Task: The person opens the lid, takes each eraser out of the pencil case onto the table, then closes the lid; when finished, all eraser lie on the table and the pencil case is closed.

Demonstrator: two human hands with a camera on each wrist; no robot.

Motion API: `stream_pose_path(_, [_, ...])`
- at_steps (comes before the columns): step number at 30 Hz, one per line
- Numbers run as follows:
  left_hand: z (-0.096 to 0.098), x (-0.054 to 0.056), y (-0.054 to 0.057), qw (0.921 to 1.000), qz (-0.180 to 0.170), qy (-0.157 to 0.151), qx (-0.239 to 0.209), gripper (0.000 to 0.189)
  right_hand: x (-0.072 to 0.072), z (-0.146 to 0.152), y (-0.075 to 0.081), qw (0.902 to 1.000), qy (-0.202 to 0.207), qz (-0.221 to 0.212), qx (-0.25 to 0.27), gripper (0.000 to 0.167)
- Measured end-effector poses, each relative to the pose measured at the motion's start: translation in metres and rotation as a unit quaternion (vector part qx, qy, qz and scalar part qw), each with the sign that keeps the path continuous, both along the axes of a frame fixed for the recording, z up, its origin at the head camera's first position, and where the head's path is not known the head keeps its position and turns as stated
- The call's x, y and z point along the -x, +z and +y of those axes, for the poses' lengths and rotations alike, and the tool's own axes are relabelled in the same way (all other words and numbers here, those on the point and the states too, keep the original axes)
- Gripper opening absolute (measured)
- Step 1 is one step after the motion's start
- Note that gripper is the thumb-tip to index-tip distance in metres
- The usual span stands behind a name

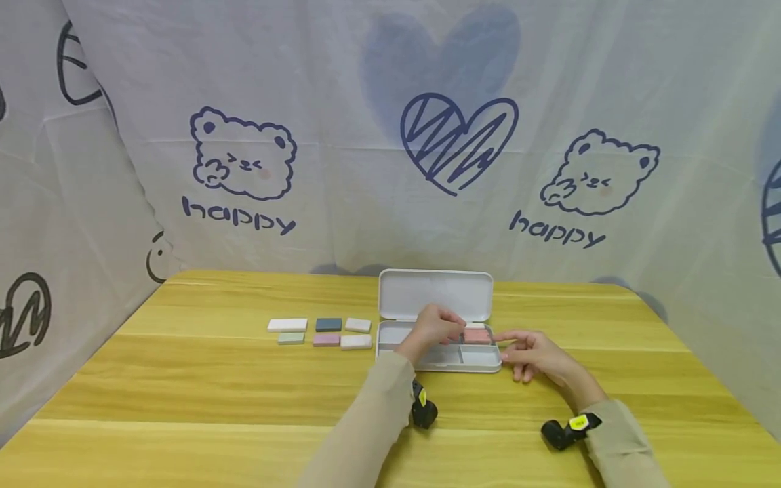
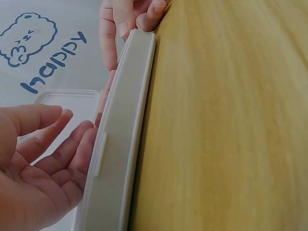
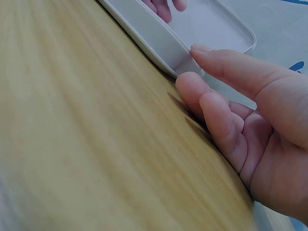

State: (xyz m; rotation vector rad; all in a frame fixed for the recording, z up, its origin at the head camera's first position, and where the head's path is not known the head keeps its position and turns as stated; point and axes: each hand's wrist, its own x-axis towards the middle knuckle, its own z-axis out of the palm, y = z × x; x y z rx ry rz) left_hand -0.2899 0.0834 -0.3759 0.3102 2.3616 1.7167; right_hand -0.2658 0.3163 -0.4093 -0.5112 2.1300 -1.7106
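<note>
A pale tin box (image 1: 439, 369) stands with its lid (image 1: 436, 295) raised at the back and its tray divided into compartments. In its back right compartment lies a pink block (image 1: 477, 336), with a whitish piece (image 1: 474, 327) behind it. My left hand (image 1: 436, 325) reaches over the tray beside the pink block; its fingers are loosely bent, and the left wrist view shows nothing between them. At the box's right end is my right hand (image 1: 539, 356), its fingertips touching the side near the front corner. Part of the tray is hidden under my left hand.
Left of the box lie several small blocks on the wooden table (image 1: 183, 379): white (image 1: 288, 325), dark blue (image 1: 328, 324), pale green (image 1: 291, 338), mauve (image 1: 326, 339) and two more whitish ones (image 1: 358, 324). A printed cloth (image 1: 342, 203) hangs behind the table.
</note>
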Motion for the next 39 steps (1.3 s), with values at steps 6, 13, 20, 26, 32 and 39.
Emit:
stream_pose_path(6, [0.002, 0.003, -0.002, 0.9989, -0.002, 0.015, 0.045, 0.011, 0.002, -0.003, -0.001, 1.0, -0.005, -0.001, -0.004, 0.048])
stream_pose_path(13, [0.004, 0.022, -0.028, 0.9993, 0.021, 0.003, 0.032, 0.01, 0.002, -0.003, -0.001, 1.0, -0.001, -0.001, 0.001, 0.048])
stream_pose_path(20, [0.006, 0.002, -0.006, 0.9997, -0.006, 0.019, 0.014, 0.013, 0.004, 0.0, -0.002, 1.0, -0.002, -0.004, 0.0, 0.047])
stream_pose_path(26, [0.007, -0.005, 0.001, 0.9997, -0.016, 0.017, -0.004, 0.015, 0.004, 0.002, -0.003, 1.0, 0.002, -0.002, 0.009, 0.041])
stream_pose_path(32, [0.01, -0.004, -0.001, 0.9988, -0.026, 0.027, -0.03, 0.013, 0.003, 0.002, -0.004, 1.0, -0.005, -0.004, 0.008, 0.041])
stream_pose_path(39, [0.013, -0.003, -0.004, 0.9978, -0.019, 0.034, -0.053, 0.011, 0.001, 0.0, -0.002, 0.9999, -0.011, -0.002, 0.007, 0.043])
